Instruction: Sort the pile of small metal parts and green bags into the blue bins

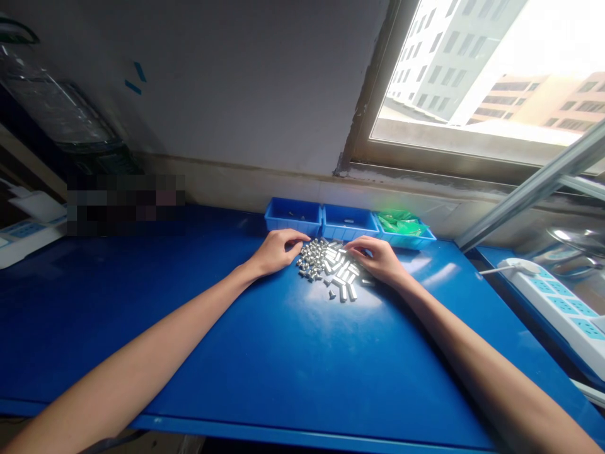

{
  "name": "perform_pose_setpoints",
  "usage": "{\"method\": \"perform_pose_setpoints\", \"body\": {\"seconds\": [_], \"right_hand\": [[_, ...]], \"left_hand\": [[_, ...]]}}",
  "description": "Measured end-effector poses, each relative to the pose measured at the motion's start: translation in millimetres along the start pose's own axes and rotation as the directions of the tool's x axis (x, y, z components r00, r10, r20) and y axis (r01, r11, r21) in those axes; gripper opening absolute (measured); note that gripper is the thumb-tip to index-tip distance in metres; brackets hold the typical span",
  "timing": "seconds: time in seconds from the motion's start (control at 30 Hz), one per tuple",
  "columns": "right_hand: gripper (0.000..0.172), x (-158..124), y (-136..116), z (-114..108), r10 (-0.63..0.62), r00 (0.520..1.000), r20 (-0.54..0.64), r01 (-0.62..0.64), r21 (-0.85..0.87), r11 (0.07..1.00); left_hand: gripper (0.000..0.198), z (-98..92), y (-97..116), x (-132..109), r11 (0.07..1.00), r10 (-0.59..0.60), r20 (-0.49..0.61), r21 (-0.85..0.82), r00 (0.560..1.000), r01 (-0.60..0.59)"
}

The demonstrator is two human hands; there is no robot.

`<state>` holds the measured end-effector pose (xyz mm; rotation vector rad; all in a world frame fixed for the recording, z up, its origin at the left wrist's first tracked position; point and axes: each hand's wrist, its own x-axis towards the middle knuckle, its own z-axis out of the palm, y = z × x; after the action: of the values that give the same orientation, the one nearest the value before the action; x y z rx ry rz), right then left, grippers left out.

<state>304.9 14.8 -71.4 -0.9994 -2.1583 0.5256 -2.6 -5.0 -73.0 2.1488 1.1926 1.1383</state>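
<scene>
A heap of small silver metal screws or rivets lies on the blue table, touching a group of longer silver metal cylinders on its right. My left hand is at the left edge of the heap, thumb and forefinger curved with a gap between them; no part shows in it. At the right side of the cylinders is my right hand, its fingers bent and closed together at the tips. Whatever those fingertips hold is too small to make out.
Behind the parts stand a left blue bin and a middle blue bin, each with a few small pieces. The right bin holds green plastic bags. Power strips lie at the right and left, beneath a window.
</scene>
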Motion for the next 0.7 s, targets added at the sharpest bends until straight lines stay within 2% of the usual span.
{"method": "perform_pose_setpoints", "body": {"seconds": [0.17, 0.33, 0.53, 0.7], "right_hand": [[0.018, 0.1, -4.2, 4.4, -0.065, 0.997, -0.045, 0.063, -0.034, 0.997], [0.022, 2.4, -6.6, 11.2, 0.053, 0.998, -0.034, -0.054, -0.041, 0.998], [0.019, 5.2, -10.0, 10.7, 0.052, 0.998, -0.042, -0.054, -0.047, 0.997], [0.014, 9.0, -14.1, 6.5, 0.127, 0.992, 0.016, -0.126, -0.069, 0.99]], "left_hand": [[0.029, 1.4, -1.5, -0.3, 1.0, 0.008, 0.004, 0.02, 1.0, -0.008], [0.03, 1.6, -1.4, -0.4, 0.999, 0.008, 0.018, 0.031, 1.0, -0.009], [0.03, 0.4, -1.8, -0.3, 0.999, 0.017, 0.014, 0.039, 1.0, -0.017], [0.031, -0.4, -1.0, -0.8, 0.995, 0.055, 0.042, 0.079, 0.998, -0.059]]}}
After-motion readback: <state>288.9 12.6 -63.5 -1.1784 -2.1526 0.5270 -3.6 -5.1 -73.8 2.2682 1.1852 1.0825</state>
